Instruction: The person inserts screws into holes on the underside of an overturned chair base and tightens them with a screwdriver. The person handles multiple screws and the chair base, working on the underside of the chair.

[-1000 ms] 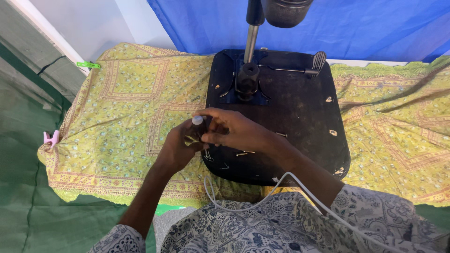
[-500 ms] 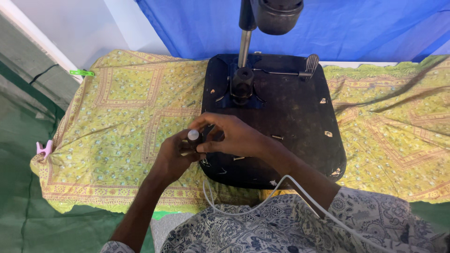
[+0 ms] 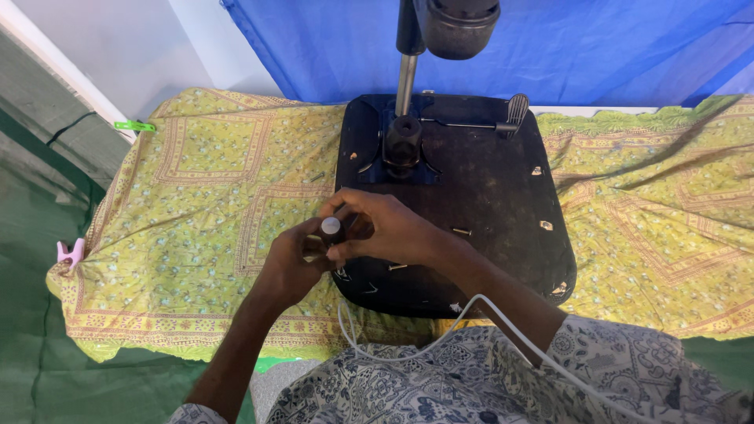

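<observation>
Both hands meet over the front left corner of a black metal base plate (image 3: 487, 212). My left hand (image 3: 292, 263) and my right hand (image 3: 385, 228) together grip a small dark cylindrical part with a pale round end (image 3: 331, 227) that faces up. The right fingers curl over it from the right, the left fingers hold it from below. An upright metal post (image 3: 406, 74) with a black collar (image 3: 402, 143) rises from the back of the plate, and a dark round head (image 3: 459, 23) hangs above.
A yellow patterned cloth (image 3: 196, 196) covers the table. Small screws (image 3: 462, 232) lie on the plate, with a metal lever (image 3: 479, 123) at its back. A blue curtain (image 3: 330, 47) hangs behind. A green clip (image 3: 133, 126) and a pink clip (image 3: 71, 253) sit at the left edge.
The hands stay clasped on the small part, with only slight shifts of the fingers. The view has moved a little, so the plate sits differently in frame.
</observation>
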